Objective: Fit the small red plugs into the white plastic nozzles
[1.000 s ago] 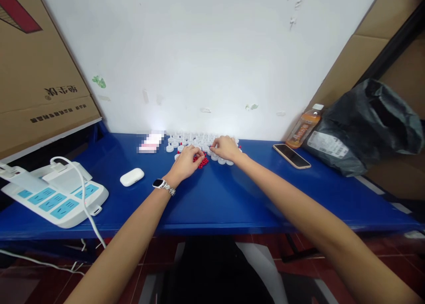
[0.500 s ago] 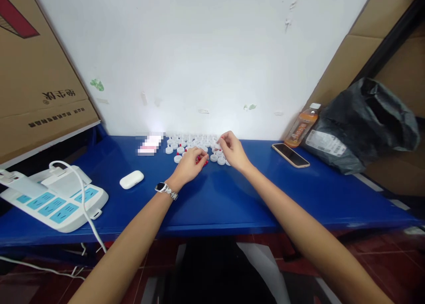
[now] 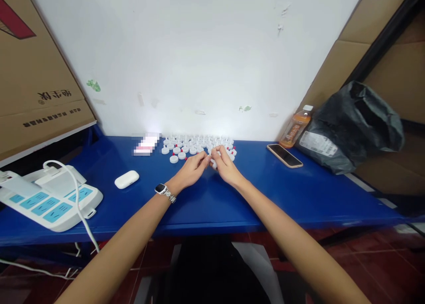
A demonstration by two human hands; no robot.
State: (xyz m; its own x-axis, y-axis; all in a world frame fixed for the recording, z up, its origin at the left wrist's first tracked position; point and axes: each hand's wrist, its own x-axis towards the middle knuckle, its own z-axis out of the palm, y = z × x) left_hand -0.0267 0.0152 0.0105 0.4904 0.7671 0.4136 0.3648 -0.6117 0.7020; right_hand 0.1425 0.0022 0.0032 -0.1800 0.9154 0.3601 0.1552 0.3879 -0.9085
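My left hand [image 3: 194,169], with a watch on its wrist, has its thumb and forefinger pinched together. What lies between them, if anything, is too small to make out. Fingertip to fingertip with it, my right hand [image 3: 226,166] is closed on a white cap [image 3: 214,164], mostly hidden by the fingers. Behind both hands a crowd of round white caps [image 3: 165,150] with small nozzles covers the back of the table. A few carry red tips, such as the cap [image 3: 173,159] nearest my left hand.
On the blue table [image 3: 212,206] lie a white earbud case [image 3: 126,179] and a power strip [image 3: 53,206] to the left. At right are a phone [image 3: 284,155], an orange drink bottle [image 3: 295,127] and a black plastic bag [image 3: 348,127]. A white wall [image 3: 199,65] rises behind.
My right hand has come down from the caps toward my left, bringing a white cap. My left hand has lifted off the small red pieces, and the two hands now meet.
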